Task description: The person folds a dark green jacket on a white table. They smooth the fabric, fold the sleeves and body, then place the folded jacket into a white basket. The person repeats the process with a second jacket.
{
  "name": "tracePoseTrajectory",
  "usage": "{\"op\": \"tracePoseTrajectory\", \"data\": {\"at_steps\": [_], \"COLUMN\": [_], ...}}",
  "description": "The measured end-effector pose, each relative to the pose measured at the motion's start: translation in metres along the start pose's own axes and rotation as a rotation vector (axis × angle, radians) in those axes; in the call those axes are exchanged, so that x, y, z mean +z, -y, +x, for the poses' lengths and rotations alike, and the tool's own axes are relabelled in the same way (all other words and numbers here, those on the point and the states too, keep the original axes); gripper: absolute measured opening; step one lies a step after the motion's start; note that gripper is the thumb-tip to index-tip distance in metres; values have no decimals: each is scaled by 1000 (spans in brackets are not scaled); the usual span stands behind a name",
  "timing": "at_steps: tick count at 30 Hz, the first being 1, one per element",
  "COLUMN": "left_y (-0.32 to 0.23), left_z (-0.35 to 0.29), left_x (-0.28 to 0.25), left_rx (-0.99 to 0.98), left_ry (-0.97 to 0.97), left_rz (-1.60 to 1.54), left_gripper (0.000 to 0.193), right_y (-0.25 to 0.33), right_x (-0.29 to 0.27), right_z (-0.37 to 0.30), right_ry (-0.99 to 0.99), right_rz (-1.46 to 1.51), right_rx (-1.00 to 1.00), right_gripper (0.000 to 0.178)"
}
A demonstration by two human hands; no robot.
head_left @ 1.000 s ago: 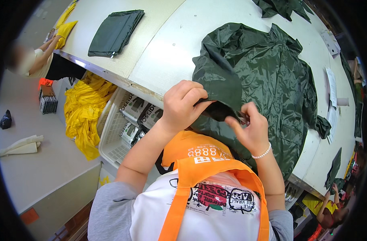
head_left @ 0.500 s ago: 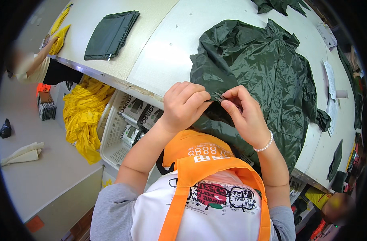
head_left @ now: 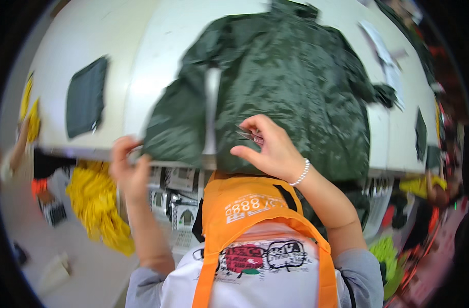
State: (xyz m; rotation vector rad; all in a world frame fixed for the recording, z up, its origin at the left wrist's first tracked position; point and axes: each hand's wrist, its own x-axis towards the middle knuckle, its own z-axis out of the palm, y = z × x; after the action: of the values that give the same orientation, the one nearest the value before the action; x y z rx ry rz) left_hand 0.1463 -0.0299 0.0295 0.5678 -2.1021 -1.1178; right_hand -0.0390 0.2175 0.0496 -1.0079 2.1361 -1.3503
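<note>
1. One hand, the left (head_left: 130, 172), is at the end of the sleeve (head_left: 178, 120); its fingertips are blurred, so I cannot tell whether they pinch the cloth.
2. Dark green jacket (head_left: 296, 92) lies spread on the white table (head_left: 162, 43). It looks light, soft and rather slippery; I think its sleeve end or a seam gives surer hold than the smooth panel.
3. Right hand (head_left: 274, 149), above the jacket's lower part, holds small metal snips (head_left: 249, 134) in curled fingers, with the thumb apart.
</note>
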Motion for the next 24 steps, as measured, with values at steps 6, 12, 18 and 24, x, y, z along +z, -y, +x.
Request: {"op": "tracePoseTrajectory", "data": {"at_steps": [6,12,18,24], "left_y": [4,-62,-65,-59], "left_z": [-17,-118,-170,-171], "left_x": [59,291,410,410], "left_rx": [-1,116,106,125], "left_ry": [-7,506,603,621], "left_rz": [-3,257,626,718], "left_gripper": [32,59,74,75], "right_y": [-149,-251,-282,-320], "right_x": [-82,-198,-210,-295], "right_z": [-89,-181,-199,-176], "right_ry": [-300,-316,-25,-113], "right_rz": [-589,-891,-866,-695], "right_rx": [336,599,585,194], "right_gripper": [16,44,49,39]}}
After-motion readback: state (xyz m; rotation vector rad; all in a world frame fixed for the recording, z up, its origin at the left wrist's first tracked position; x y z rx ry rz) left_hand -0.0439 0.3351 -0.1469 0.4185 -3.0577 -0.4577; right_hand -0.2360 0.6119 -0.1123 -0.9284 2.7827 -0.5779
